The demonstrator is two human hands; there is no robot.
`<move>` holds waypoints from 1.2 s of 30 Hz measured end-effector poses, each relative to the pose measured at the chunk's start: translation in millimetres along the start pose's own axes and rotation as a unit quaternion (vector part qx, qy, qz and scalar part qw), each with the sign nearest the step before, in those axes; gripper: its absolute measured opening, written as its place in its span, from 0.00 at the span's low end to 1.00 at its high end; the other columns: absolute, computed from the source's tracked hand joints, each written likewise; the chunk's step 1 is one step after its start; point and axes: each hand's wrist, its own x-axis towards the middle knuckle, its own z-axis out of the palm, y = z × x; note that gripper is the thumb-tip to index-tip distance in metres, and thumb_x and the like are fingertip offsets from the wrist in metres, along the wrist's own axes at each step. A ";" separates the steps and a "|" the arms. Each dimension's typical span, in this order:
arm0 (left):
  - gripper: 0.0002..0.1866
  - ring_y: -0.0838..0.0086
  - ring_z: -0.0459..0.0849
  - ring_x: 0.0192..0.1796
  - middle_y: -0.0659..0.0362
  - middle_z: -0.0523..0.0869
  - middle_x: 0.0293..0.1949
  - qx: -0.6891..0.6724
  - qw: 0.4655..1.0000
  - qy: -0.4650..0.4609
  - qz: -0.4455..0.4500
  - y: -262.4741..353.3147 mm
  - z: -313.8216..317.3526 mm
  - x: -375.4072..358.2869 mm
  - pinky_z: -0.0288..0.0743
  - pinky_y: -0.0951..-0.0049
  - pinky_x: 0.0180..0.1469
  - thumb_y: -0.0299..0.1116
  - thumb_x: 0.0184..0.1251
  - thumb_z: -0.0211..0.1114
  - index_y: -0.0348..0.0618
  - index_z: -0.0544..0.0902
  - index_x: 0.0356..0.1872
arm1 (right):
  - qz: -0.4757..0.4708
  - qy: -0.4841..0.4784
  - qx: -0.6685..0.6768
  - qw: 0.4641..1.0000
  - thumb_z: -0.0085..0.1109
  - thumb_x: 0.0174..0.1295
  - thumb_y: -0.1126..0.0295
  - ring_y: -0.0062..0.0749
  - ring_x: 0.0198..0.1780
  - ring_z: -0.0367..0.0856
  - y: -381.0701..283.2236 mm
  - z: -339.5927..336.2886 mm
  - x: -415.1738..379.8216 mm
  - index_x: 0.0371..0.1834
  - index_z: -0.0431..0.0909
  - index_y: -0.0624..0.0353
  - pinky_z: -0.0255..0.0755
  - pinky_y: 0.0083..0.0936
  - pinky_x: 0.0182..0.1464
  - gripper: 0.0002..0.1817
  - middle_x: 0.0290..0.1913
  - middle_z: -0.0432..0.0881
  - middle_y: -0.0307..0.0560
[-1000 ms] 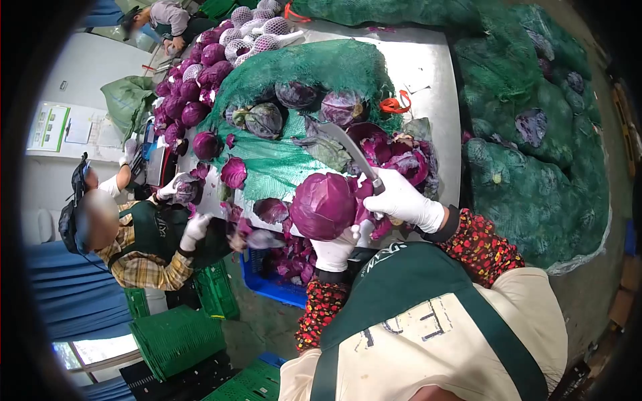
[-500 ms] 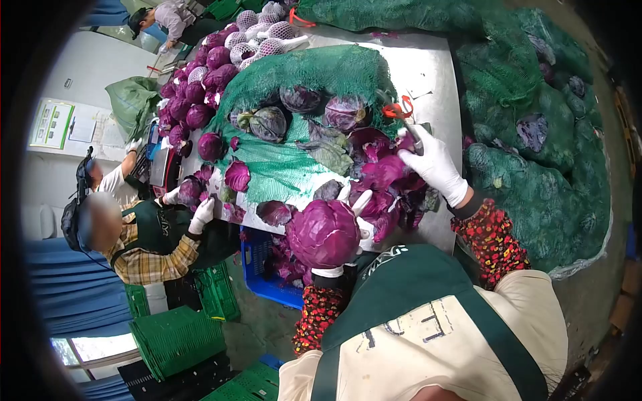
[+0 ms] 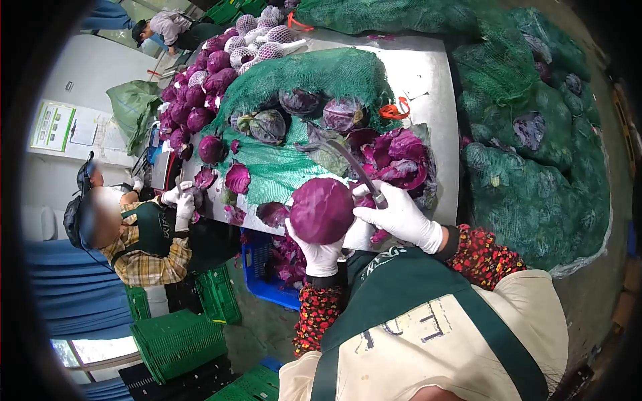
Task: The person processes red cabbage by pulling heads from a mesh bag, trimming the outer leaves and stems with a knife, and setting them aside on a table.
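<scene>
My left hand (image 3: 317, 256), in a white glove, cups a red cabbage (image 3: 322, 211) from below, near the front edge of the metal table. The cabbage is round and smooth, with its purple surface facing up. Close to its right side is my right hand (image 3: 404, 217), also gloved, closed around the handle of a curved knife (image 3: 361, 171). The blade points up and away to the left, over loose leaves. Behind the hands lies a heap of peeled purple leaves (image 3: 401, 160). An open green mesh bag (image 3: 307, 73) holds several untrimmed cabbages (image 3: 344, 113).
Below the table edge stands a blue crate (image 3: 257, 274) with leaves inside. Purple cabbages (image 3: 217, 80), some in white foam nets, are piled at the far left. Full mesh sacks (image 3: 528, 194) line the right side. A co-worker (image 3: 154, 234) handles leaves at the left.
My right hand has come left and down with the knife, from above the leaf heap to beside the cabbage. The cabbage has turned and shifted slightly up in my left hand.
</scene>
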 end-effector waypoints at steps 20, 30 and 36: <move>0.41 0.53 0.70 0.69 0.47 0.69 0.68 -0.063 0.986 0.149 0.032 -26.4 -9.9 14.1 0.67 0.45 0.70 0.51 0.64 0.68 0.42 0.60 0.72 | 0.111 -0.098 0.253 0.956 0.66 0.60 0.74 0.18 0.23 0.77 28.7 -8.7 10.9 0.44 0.77 0.64 0.73 0.16 0.26 0.12 0.31 0.81 0.39; 0.44 0.48 0.67 0.70 0.46 0.66 0.69 -0.068 0.985 0.157 0.024 -23.0 -3.9 11.3 0.66 0.35 0.68 0.50 0.61 0.70 0.43 0.58 0.72 | -0.024 0.046 -0.074 0.996 0.71 0.58 0.63 0.17 0.34 0.74 36.6 -30.2 28.2 0.51 0.76 0.60 0.73 0.21 0.41 0.22 0.33 0.77 0.34; 0.42 0.50 0.69 0.69 0.48 0.66 0.69 -0.041 0.987 0.152 0.039 -26.5 4.2 16.8 0.71 0.40 0.65 0.53 0.63 0.68 0.50 0.58 0.73 | -0.003 0.083 -0.031 0.996 0.72 0.58 0.65 0.14 0.39 0.79 44.4 16.7 14.5 0.46 0.77 0.61 0.73 0.18 0.41 0.18 0.38 0.83 0.38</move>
